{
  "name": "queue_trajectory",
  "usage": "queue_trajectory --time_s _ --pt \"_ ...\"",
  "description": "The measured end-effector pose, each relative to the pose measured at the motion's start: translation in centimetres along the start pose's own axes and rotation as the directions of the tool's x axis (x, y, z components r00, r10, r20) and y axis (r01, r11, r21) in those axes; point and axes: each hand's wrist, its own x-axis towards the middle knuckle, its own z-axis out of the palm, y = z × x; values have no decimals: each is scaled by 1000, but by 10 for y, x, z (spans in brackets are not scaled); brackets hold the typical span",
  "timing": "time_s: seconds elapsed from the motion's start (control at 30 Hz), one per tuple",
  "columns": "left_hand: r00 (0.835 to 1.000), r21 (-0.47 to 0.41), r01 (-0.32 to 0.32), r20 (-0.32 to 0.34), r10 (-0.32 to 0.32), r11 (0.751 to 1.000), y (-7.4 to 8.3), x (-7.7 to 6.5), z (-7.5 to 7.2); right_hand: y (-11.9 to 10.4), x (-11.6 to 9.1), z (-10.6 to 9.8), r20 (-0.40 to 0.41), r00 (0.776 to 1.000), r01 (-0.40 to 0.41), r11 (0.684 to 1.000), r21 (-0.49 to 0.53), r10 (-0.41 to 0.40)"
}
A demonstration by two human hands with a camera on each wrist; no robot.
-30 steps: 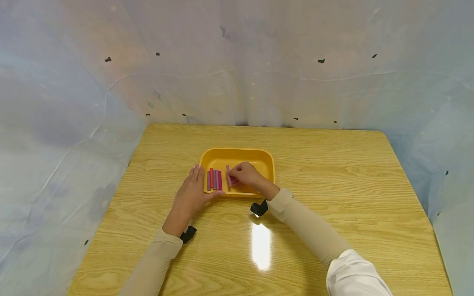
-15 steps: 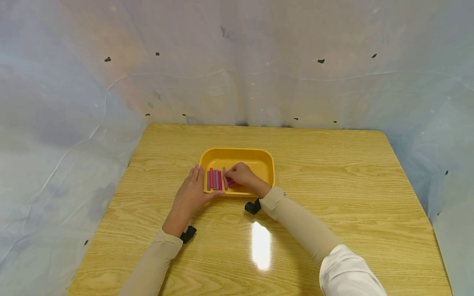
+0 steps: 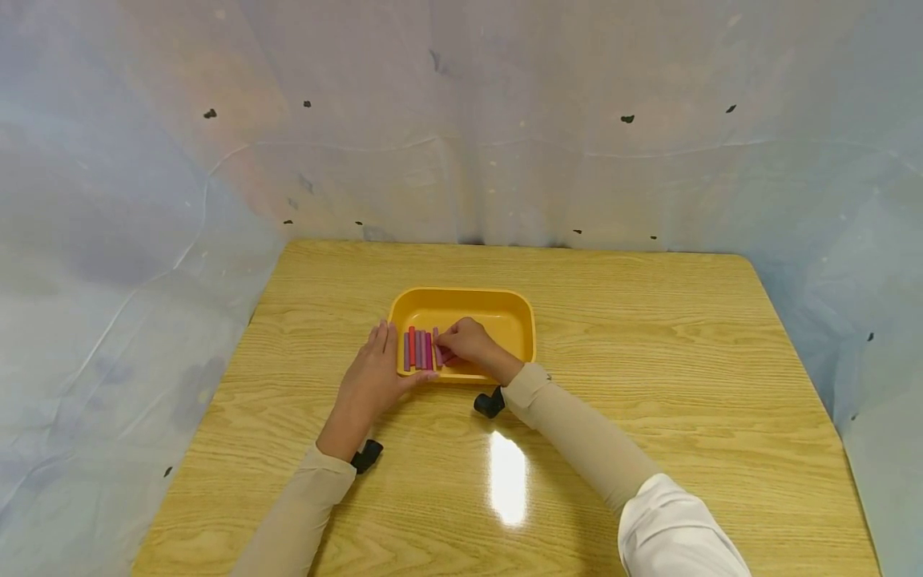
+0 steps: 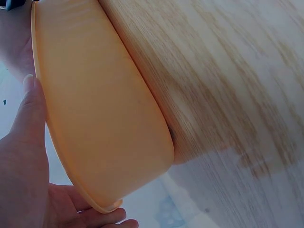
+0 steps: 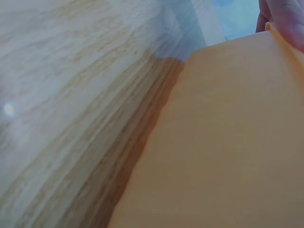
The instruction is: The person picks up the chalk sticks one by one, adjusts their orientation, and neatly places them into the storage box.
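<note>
A shallow yellow tray holds a side-by-side row of several slim, chalk-like sticks in its left part: mauve, a red stick, purples and a magenta stick. My left hand rests against the tray's near left corner, thumb along the front rim, fingers straight by the left wall. Just right of the row, my right hand pinches a pink stick that stands nearly parallel to the others. Another pinkish stick lies partly hidden under that hand. Both wrist views mostly show the tray's outer wall.
The tray sits on a wood-grain table that spreads out on all sides. A pale, speckled sheet hangs behind and at both sides. Black wrist-camera mounts show below each hand, near the tray's front.
My right hand has slid left inside the tray, bringing the pink stick closer to the row's right end. The left hand and the tray have stayed in place.
</note>
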Motion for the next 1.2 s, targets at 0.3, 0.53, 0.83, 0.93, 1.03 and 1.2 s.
queue_trajectory --time_s 0.3,0.53,0.83,0.93,1.03,1.2 --pt "1000 2 3 10 -3 1000 0 1 0 2 3 1 -22 1000 18 997 -71 -19" --pt "1000 -1 -6 -1 6 1000 -1 1 1 1 2 2 -24 1000 18 997 -74 -20" --pt "1000 -12 4 3 -4 1000 -1 1 2 4 1 3 -29 998 47 996 -81 -49" --pt "1000 -15 12 1 -12 1000 -1 1 3 4 1 4 -31 998 48 996 -71 -51" --pt "1000 -15 10 -6 -10 1000 -1 1 3 5 2 4 -34 998 49 997 -63 -51" --pt "1000 -12 7 -2 -7 1000 -1 1 3 4 2 5 -40 998 45 997 -68 -48"
